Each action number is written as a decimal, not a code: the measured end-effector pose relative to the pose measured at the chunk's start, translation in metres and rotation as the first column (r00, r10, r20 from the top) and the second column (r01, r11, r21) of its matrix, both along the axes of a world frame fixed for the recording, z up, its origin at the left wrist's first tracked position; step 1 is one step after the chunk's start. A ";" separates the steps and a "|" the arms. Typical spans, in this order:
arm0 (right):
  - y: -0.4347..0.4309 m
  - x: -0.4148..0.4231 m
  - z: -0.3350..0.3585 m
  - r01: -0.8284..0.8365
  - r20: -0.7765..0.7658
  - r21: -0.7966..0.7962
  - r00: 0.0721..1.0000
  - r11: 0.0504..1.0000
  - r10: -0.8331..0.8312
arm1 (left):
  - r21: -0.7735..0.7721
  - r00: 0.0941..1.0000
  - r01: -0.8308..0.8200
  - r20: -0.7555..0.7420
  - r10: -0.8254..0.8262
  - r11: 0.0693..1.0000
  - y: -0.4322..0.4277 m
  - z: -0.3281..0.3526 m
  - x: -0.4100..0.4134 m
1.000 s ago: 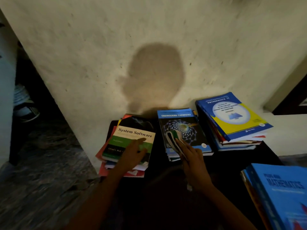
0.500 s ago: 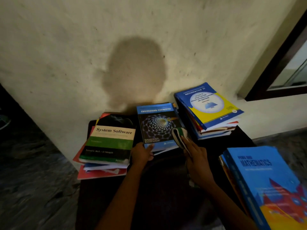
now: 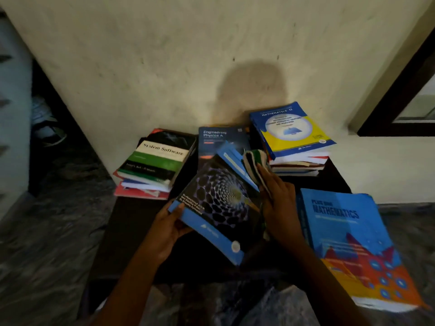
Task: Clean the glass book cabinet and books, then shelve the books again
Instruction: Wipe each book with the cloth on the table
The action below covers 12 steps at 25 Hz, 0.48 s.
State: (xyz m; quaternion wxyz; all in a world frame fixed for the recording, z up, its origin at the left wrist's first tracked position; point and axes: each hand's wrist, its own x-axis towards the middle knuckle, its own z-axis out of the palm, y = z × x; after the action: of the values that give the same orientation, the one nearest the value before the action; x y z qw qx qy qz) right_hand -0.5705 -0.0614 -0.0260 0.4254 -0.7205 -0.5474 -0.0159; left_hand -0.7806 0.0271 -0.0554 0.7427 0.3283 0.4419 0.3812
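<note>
Over the dark table [image 3: 131, 234] our left hand [image 3: 168, 228] grips the tilted patterned book [image 3: 219, 203] by its corner, our right hand [image 3: 276, 203] clasps the cloth [image 3: 255, 161] against its edge; wiping seems midway (stacks [image 3: 153, 165] unshelved, cabinet unseen).

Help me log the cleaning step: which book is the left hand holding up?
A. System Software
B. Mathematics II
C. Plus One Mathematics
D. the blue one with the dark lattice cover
D: the left hand grips the near corner of the blue lattice-cover book, which is tilted up, while the right hand holds a folded cloth at its edge.
</note>
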 end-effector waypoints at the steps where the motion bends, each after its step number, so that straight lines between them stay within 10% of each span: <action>1: -0.007 0.002 -0.005 -0.005 0.017 0.002 1.000 1.000 0.005 | -0.036 0.998 0.013 -0.053 -0.015 0.999 -0.012 -0.012 -0.001; 12: 0.010 0.022 -0.107 -0.003 0.167 -0.542 0.980 0.841 0.111 | -0.341 0.982 -0.189 -0.076 0.173 0.921 -0.083 -0.086 -0.006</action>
State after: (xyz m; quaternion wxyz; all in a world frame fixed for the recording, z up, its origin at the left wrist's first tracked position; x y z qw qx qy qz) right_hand -0.5486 -0.0518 -0.1329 0.1515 -0.7894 -0.5892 0.0818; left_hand -0.7871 -0.0557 -0.1415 0.7405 0.1585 0.5468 0.3570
